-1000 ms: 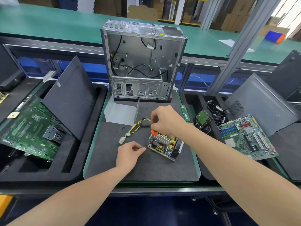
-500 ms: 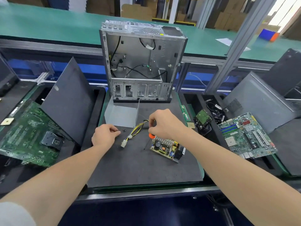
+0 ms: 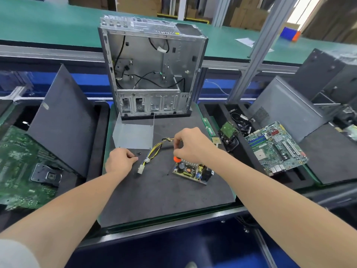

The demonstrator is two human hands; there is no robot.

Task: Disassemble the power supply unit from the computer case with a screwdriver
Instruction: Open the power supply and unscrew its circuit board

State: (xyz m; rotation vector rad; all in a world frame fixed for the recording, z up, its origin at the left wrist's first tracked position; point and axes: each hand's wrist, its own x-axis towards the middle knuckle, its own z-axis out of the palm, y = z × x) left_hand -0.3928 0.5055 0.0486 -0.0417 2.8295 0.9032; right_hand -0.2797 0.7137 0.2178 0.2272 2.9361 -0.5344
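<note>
The open, empty computer case (image 3: 152,74) stands upright at the back of the dark foam mat (image 3: 158,198). The bare power supply board (image 3: 193,171) lies on the mat, its yellow and black cables (image 3: 153,150) trailing left to a white connector (image 3: 141,168). My right hand (image 3: 193,146) grips an orange-handled screwdriver (image 3: 176,159) just above the board's left end, tip down at the mat. My left hand (image 3: 119,161) rests on the mat left of the cables and pinches a small dark screw (image 3: 134,156). Another screw (image 3: 138,153) lies beside it.
A bent grey metal cover (image 3: 133,134) sits before the case. The left tray holds a motherboard (image 3: 19,167) and a leaning black panel (image 3: 63,120). At right are a memory stick (image 3: 208,126), a hard drive (image 3: 229,130), a motherboard (image 3: 274,147) and a grey side panel (image 3: 287,109).
My left hand moved from the board's left edge, left and back across the mat, to beside the metal cover. The right hand stayed over the board with the screwdriver.
</note>
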